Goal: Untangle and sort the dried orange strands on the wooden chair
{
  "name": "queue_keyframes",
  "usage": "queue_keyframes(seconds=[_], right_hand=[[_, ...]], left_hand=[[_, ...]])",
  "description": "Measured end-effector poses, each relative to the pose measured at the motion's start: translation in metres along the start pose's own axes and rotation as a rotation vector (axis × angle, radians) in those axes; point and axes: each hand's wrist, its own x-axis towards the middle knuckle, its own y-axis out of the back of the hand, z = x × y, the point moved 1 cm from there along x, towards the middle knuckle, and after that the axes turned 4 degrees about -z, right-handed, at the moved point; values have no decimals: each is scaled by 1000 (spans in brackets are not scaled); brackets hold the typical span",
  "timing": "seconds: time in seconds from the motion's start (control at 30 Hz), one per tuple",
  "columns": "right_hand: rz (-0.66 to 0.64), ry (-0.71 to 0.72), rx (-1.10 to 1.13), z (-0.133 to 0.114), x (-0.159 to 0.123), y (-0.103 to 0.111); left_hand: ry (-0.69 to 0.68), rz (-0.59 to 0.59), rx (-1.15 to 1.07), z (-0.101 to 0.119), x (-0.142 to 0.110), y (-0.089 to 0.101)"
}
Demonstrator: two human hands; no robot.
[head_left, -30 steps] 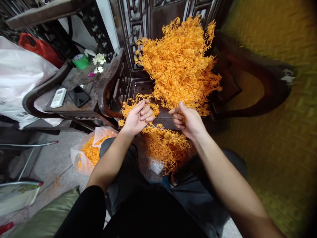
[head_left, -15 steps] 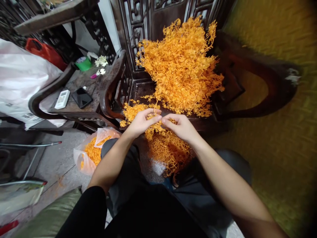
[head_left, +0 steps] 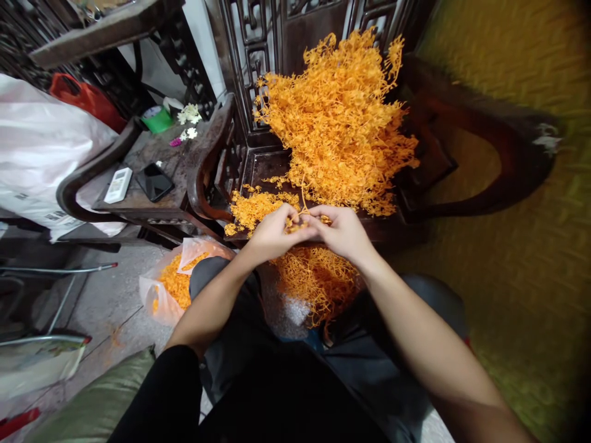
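My left hand and my right hand meet over the front edge of the chair seat, fingertips almost touching. Between them is a thin orange branching sprig, its stem pointing up and away from me. The fingers of both hands are pinched on it; part of it is hidden behind them. Beyond my hands rises a large heap of similar orange sprigs on the dark carved wooden chair. A small pile of orange pieces lies left of my left hand. Below, between my legs, is a tangle of orange stems.
A plastic bag holding orange pieces stands on the floor at left. The side table bears a phone, a white remote, green tape and white flowers. The chair's curved armrest is at right.
Both hands have shifted slightly right and a little toward me, and they sit closer together. The sprig's forked end now shows between the fingertips.
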Motion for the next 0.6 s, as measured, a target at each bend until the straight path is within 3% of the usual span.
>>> queue_keyframes(seconds=[0.2,0.3,0.37,0.47,0.6], right_hand=[[-109,171,-437,-9,-8,24],[-139,213,-741,-15,-14,25],[-109,194,-905,-16,-16,25],[-17,182,-1065,-14,-17,28],[123,231,-1086,-9,-16,31]], left_hand=[[-25,-150,-209,-1,2,18],[44,-198,-300,-2,-1,19],[121,-254,-380,-2,-4,20],[199,-434,-477,0,-8,24],[233,-635,-589,3,-8,29]])
